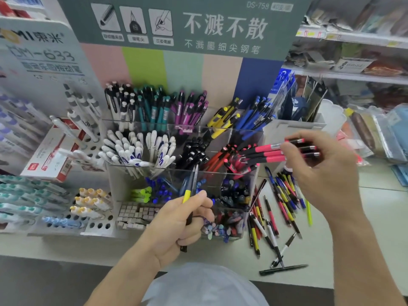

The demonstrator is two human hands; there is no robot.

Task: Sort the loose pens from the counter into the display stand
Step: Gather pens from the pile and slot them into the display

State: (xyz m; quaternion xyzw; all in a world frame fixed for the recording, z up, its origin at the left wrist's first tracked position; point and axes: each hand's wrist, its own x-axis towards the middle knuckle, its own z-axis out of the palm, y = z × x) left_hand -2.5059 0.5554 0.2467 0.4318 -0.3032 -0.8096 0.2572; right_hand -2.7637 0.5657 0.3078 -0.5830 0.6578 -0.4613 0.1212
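Note:
A clear tiered display stand (220, 173) holds pens sorted by colour in compartments. My right hand (326, 173) grips a bundle of several pink-and-black pens (265, 152), held sideways over the stand's right middle compartment of pink and red pens. My left hand (178, 224) grips a yellow-and-black pen (187, 195), held upright in front of the stand with a second, bluish pen beside it. Several loose pens (280, 204) of mixed colours lie on the counter to the right of the stand.
A white holed rack (97, 226) with markers and a red-and-white box (53, 153) stand left of the stand. Packaged stationery (375, 138) lies at the right, with shelves behind. The counter's front edge (287, 281) runs below the loose pens.

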